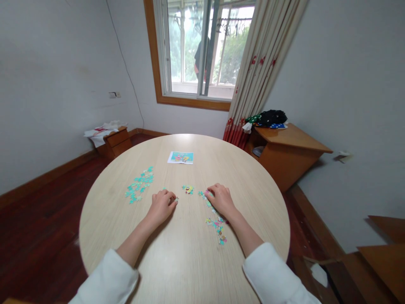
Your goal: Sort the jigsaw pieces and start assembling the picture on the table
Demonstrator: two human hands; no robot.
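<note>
My left hand (162, 204) rests on a round pale wooden table (183, 253), fingers curled, pinching a small puzzle piece (176, 199) at its fingertips. My right hand (220, 197) lies to the right, fingers curled over a teal puzzle piece (207, 194). Between the hands sits a small joined cluster of yellow pieces (187, 189). A scatter of teal pieces (139, 184) lies to the left of my left hand. More mixed pieces (217, 226) trail along my right wrist. A reference picture card (180, 157) lies farther back.
A wooden cabinet (286, 150) with dark clothes on top stands at the right by a curtain (253, 76). A low wooden stand (114, 141) with papers is at the left wall. A window (202, 46) is behind; a person stands outside it. Dark red floor surrounds the table.
</note>
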